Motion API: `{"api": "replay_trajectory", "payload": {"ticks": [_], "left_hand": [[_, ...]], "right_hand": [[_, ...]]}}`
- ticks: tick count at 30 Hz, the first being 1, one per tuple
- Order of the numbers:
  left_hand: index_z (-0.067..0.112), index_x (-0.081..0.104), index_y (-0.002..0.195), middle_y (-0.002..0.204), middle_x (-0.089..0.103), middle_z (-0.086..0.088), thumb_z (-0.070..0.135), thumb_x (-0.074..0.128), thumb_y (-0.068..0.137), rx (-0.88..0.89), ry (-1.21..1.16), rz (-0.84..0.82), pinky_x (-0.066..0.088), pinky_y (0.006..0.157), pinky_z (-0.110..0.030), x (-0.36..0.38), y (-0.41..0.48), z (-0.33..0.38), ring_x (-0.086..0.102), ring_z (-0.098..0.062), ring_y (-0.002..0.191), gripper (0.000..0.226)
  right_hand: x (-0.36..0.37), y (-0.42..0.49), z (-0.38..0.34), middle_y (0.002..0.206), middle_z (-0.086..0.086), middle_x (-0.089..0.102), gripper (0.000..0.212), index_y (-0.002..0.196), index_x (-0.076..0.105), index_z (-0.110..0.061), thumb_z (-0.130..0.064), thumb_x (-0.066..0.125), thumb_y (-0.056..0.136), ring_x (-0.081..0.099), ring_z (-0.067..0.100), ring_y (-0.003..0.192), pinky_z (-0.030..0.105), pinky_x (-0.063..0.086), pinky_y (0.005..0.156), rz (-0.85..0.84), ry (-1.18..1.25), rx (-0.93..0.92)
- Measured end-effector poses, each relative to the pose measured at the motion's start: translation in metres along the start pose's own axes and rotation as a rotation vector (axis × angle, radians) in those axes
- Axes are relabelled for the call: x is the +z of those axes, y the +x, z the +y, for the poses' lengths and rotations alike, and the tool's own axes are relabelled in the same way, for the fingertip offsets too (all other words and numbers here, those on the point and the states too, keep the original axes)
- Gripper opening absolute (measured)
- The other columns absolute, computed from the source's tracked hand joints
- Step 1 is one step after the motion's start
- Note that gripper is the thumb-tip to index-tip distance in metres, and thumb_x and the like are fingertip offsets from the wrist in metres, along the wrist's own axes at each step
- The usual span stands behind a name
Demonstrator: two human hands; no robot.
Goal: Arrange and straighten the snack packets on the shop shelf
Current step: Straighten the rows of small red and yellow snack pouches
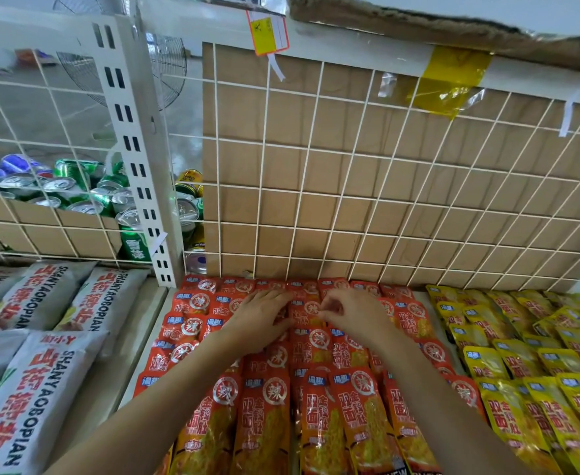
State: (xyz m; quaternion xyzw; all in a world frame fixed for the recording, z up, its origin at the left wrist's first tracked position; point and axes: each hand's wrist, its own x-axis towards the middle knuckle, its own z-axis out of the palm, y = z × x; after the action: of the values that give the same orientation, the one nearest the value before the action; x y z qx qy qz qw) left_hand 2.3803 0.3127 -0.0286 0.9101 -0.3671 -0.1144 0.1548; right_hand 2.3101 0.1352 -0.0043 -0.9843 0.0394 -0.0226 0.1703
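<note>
Several red snack packets (pixel 262 416) lie in overlapping rows on the shelf below me. One red packet (pixel 304 311) near the back sits between my hands. My left hand (pixel 261 317) rests flat on the packets left of it, fingers nearly straight and touching its left edge. My right hand (pixel 350 313) has curled fingers that pinch this packet's right edge. Rows of yellow snack packets (pixel 521 365) fill the shelf to the right.
A white wire grid (pixel 350 186) backed by brown cardboard closes the shelf's rear. Grey snack bags (pixel 41 371) lie at the left past a white slotted upright (pixel 134 145). Drink cans (pixel 76 190) sit behind the left grid.
</note>
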Motion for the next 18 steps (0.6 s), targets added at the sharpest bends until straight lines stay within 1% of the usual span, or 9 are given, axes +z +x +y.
{"api": "replay_trajectory", "payload": {"ticks": [3,5,6,8,10,13,15,18], "left_hand": [[0.025,0.024,0.146,0.153,0.025,0.003,0.033,0.040,0.098,0.002,-0.006,-0.006,0.011,0.115,-0.035,0.003,0.004,-0.004,0.018,-0.016,0.141,0.051],[0.025,0.027,0.145,0.151,0.029,0.003,0.030,0.040,0.098,0.011,-0.009,-0.006,0.013,0.115,-0.035,0.005,0.007,-0.006,0.021,-0.016,0.140,0.049],[0.025,0.028,0.144,0.150,0.031,0.003,0.029,0.040,0.098,0.017,-0.011,-0.005,0.014,0.115,-0.035,0.006,0.008,-0.007,0.022,-0.017,0.139,0.048],[0.025,0.029,0.144,0.150,0.031,0.005,0.027,0.038,0.098,0.024,-0.012,-0.010,0.014,0.115,-0.036,0.007,0.009,-0.007,0.022,-0.017,0.139,0.047],[0.025,0.028,0.144,0.150,0.031,0.005,0.025,0.036,0.099,0.029,-0.009,-0.014,0.013,0.115,-0.036,0.006,0.010,-0.007,0.021,-0.016,0.139,0.046],[0.026,0.031,0.143,0.151,0.028,0.008,0.024,0.036,0.099,0.036,-0.026,0.002,0.012,0.115,-0.035,0.005,0.008,-0.007,0.020,-0.015,0.140,0.045],[0.027,0.033,0.142,0.150,0.029,0.009,0.023,0.037,0.099,0.041,-0.026,0.008,0.012,0.115,-0.034,0.005,0.007,-0.008,0.021,-0.014,0.139,0.044],[0.027,0.033,0.142,0.150,0.030,0.008,0.023,0.036,0.099,0.042,-0.019,-0.001,0.012,0.115,-0.035,0.007,0.006,-0.008,0.022,-0.014,0.139,0.044]], "right_hand": [[0.004,-0.013,-0.002,0.085,-0.014,0.052,0.022,0.096,0.062,-0.025,-0.043,0.062,0.083,0.048,0.004,0.080,0.019,0.034,0.062,-0.091,-0.027,0.014],[0.009,-0.015,-0.002,0.081,-0.014,0.046,0.025,0.096,0.061,-0.023,-0.043,0.064,0.081,0.047,0.006,0.079,0.019,0.032,0.058,-0.098,-0.012,0.016],[0.011,-0.016,-0.002,0.080,-0.014,0.045,0.025,0.095,0.062,-0.023,-0.042,0.064,0.081,0.047,0.007,0.080,0.020,0.033,0.060,-0.090,0.001,0.017],[0.013,-0.015,-0.002,0.082,-0.013,0.048,0.022,0.093,0.060,-0.023,-0.041,0.065,0.080,0.049,0.008,0.080,0.024,0.039,0.065,-0.090,0.044,0.033],[0.014,-0.015,-0.002,0.082,-0.012,0.050,0.018,0.088,0.057,-0.025,-0.038,0.066,0.080,0.049,0.007,0.077,0.025,0.042,0.066,-0.101,0.118,0.059],[0.016,-0.017,-0.003,0.081,-0.015,0.051,0.012,0.085,0.055,-0.026,-0.031,0.066,0.083,0.049,0.002,0.075,0.020,0.039,0.064,-0.092,0.191,0.096],[0.016,-0.016,-0.002,0.081,-0.016,0.053,0.009,0.083,0.056,-0.026,-0.028,0.065,0.084,0.051,0.003,0.077,0.018,0.040,0.065,-0.073,0.224,0.117],[0.015,-0.012,-0.003,0.080,-0.015,0.054,0.008,0.081,0.057,-0.024,-0.026,0.063,0.086,0.049,0.000,0.076,0.013,0.036,0.062,-0.052,0.256,0.136]]}}
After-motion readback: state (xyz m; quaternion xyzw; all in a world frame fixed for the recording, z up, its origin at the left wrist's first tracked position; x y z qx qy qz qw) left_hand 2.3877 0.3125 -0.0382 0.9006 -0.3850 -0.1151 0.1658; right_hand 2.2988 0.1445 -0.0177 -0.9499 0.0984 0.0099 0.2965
